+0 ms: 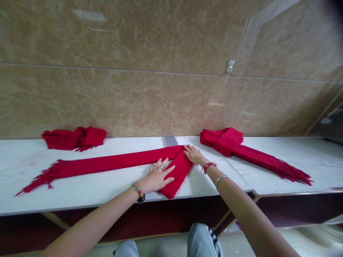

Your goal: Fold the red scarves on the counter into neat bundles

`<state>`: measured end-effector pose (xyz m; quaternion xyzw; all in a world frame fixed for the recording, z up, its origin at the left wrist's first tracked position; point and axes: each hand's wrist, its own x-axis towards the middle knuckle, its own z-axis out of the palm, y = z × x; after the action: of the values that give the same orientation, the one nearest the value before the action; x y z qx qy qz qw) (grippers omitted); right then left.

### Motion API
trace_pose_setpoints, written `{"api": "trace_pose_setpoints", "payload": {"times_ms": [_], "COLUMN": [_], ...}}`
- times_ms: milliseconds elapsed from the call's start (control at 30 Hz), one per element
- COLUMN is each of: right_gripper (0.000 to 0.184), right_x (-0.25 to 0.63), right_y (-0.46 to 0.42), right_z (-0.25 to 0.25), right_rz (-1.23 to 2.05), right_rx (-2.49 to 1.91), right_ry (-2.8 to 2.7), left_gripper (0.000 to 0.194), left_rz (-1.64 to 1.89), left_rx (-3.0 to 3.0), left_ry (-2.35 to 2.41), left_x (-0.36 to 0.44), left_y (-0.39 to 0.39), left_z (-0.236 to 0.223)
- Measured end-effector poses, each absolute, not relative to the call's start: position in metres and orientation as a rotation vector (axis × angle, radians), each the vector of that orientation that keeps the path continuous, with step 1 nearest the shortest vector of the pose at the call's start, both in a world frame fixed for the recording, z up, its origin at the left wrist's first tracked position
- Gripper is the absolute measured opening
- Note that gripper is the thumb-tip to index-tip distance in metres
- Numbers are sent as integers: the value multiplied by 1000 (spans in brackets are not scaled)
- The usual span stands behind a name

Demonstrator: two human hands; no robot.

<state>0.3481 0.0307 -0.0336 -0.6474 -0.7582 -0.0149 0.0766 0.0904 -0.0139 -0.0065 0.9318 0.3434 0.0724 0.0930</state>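
Note:
A long red scarf [107, 164] lies flat across the white counter, its fringed end toward the left. Near the middle it is folded over at an angle, and the folded part points down to the counter's front edge. My left hand [157, 176] rests on this folded part with fingers spread, palm down. At the upper corner of the fold, my right hand [194, 155] presses flat with its fingers stretched out. Neither hand grips the cloth.
A folded red scarf [227, 142] with a fringed tail lies to the right. Another bunched red scarf [73, 138] sits at the back left against the tiled wall [160, 100]. A small grey item [170, 140] is behind the fold. The white counter [102, 192] has open shelving beneath.

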Motion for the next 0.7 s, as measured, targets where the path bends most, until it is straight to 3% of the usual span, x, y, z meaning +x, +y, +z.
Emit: {"api": "trace_pose_setpoints", "payload": {"times_ms": [133,233,333,400,500,567,700], "right_gripper": [36,42,43,36,33,33,29], "right_x": [353,345,332,325,318,315,313], "right_y": [31,24,2,-21,-54,-66,-60], "right_z": [-33,-23,-7,3,8,5,-8], "right_rz": [-44,-105,-78,107,286,226,-132], "right_rx": [-1995,-1987,-1628,-1306,-1004,-967,-990], "right_ry": [-2297,-2128,-2191,-2417,-2651,-2708,-2742], "left_gripper": [49,54,42,37,45,44,16], "left_rz": [78,116,254,296,219,148,66], "left_rx": [2904,2919,2961,2943,2887,2886,2992], "left_ry": [570,572,763,902,1005,1056,1127], "left_x": [74,71,74,77,84,90,93], "left_y": [-10,-4,-10,-23,-51,-65,-63], "left_z": [-2,4,13,17,17,15,16]}}
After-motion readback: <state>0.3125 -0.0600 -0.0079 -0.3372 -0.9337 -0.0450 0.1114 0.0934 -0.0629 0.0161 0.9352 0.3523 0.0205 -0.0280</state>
